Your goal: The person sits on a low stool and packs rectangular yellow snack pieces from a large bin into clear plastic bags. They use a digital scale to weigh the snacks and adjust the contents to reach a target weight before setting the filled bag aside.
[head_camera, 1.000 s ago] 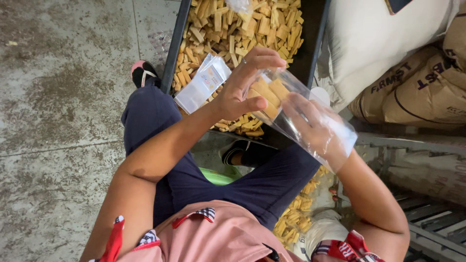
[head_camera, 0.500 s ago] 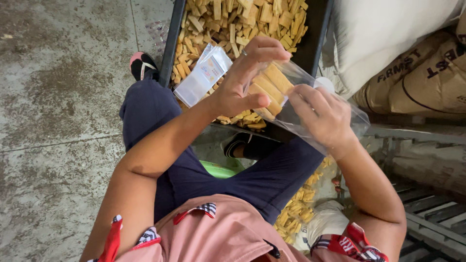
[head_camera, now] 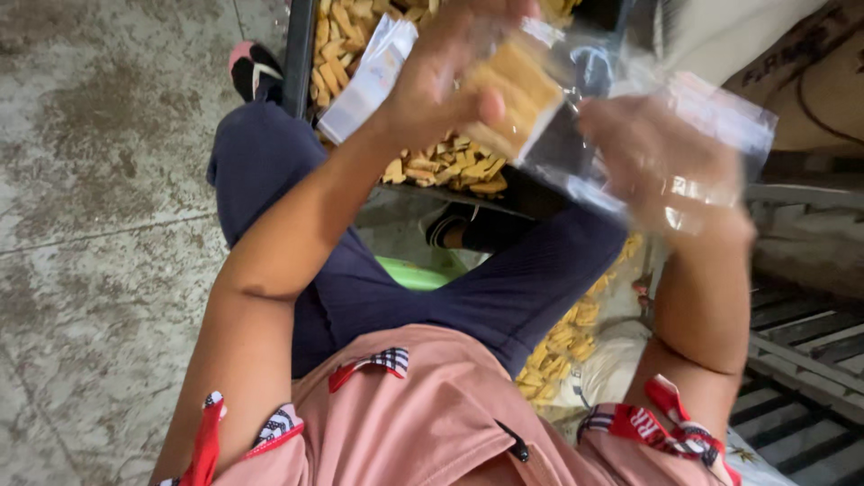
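A: What is the left hand point(head_camera: 450, 76) doing?

B: It is pinched shut on a stack of tan biscuits point(head_camera: 511, 94), thumb underneath, fingers over the top. The stack sits at about three o'clock from the palm, its end poking into the mouth of a clear plastic bag point(head_camera: 648, 135).

A: And the right hand point(head_camera: 661, 157)?

B: Blurred, at three o'clock from the stack. It grips the bag's film, I'd judge, though how tightly I cannot tell.

A: What might go wrong?

B: A loose pinch could let the stack fan apart and biscuits fall. If the mouth sags, the stack's edge may snag the film.

A: Fall where?

B: Toward the dark tray of loose biscuits point(head_camera: 441, 162) at six o'clock, or the navy trousers point(head_camera: 504, 297) below it.
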